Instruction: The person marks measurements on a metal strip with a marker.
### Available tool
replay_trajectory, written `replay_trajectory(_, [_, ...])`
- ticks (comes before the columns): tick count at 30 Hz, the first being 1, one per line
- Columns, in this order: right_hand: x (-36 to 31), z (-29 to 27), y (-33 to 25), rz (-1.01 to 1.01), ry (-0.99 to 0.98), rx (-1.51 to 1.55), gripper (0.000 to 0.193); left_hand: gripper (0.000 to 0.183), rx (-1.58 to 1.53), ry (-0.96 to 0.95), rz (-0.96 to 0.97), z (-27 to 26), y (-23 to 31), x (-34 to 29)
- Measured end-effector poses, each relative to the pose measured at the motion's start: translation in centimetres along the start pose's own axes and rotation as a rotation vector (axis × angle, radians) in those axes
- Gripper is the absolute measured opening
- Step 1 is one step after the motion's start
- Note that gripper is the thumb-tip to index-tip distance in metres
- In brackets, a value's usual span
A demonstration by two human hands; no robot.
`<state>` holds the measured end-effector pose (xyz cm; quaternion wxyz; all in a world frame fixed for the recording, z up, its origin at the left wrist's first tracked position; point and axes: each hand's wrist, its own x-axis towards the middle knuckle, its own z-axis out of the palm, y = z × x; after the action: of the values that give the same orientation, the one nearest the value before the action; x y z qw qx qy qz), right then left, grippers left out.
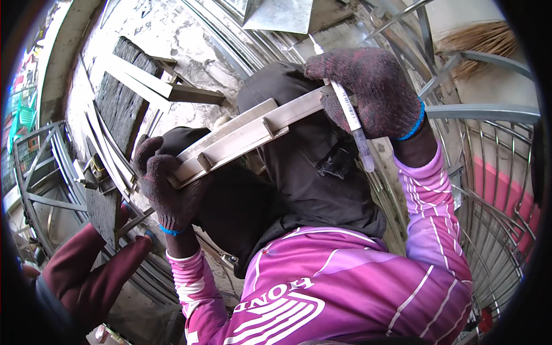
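Note:
A pale metal bar assembly (305, 109) slants across my lap, its right end higher in the picture. It looks like two lengths side by side with short cross pieces between them. My left hand (169, 187), in a dark knitted glove with a blue cuff, is closed around the lower left end. Gloved the same way, my right hand (374, 86) grips the upper right end. A white marker pen (347, 106) is also held in it, lying across the thumb side. My right fingertips are partly hidden behind the bar and pen.
To the left lie a dark weathered wooden plank (121, 98) and an angled metal piece (144, 80). Long metal strips (221, 37) lie beyond my knees. Curved metal frames (489, 112) and a straw broom (480, 43) stand right. Another person's maroon-clothed limbs (86, 264) show lower left.

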<state>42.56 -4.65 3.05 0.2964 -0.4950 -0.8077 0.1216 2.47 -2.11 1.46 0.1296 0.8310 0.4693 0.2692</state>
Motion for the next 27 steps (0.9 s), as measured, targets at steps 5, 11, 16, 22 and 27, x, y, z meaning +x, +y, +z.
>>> replay_trajectory(5, [0.3,0.6,0.3,-0.046,0.025,0.087,0.037,0.047,0.042,-0.027,0.035,-0.2,0.2,0.4])
replay_trajectory(11, [-2.8,-0.7,2.2,0.142,0.162,-0.011,0.052,0.053,-0.064,0.007,-0.006,0.3,-1.0,0.4])
replay_trajectory(16, [-3.7,1.4,1.6,0.299,0.181,0.358,0.06,0.054,-0.057,0.016,0.016,0.1,-1.4,0.2])
replay_trajectory(22, [-2.8,1.3,0.9,0.29,0.068,0.263,0.058,0.055,-0.063,0.022,0.015,-0.3,-1.8,-0.5])
replay_trajectory(27, [-1.6,0.5,1.2,0.219,0.523,0.343,0.062,0.054,-0.088,0.022,0.0,0.0,-1.3,0.0])
